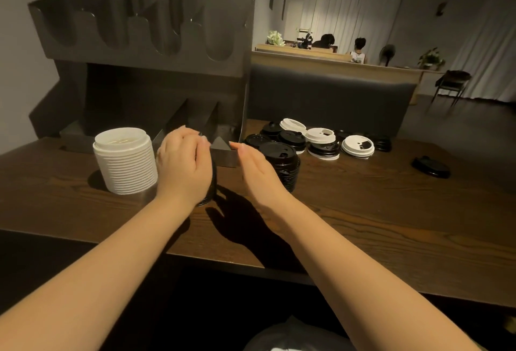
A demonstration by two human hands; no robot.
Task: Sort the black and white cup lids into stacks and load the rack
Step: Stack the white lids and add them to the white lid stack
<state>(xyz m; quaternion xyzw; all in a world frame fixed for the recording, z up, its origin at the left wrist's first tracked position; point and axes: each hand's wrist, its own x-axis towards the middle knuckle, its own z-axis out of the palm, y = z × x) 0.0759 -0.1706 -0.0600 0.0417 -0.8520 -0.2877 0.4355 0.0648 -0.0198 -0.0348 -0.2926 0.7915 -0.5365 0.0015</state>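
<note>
While the left hand curls around a stack of black lids and the right hand hovers flat and empty, the stack could topple against the rack.

I see a dim room: pale curtains glowing behind a wooden counter, a dark padded bench, a chair beside it.

The table is grained dark wood, the rack matt grey metal, the black lids glossy plastic, the white lids matt.
</note>
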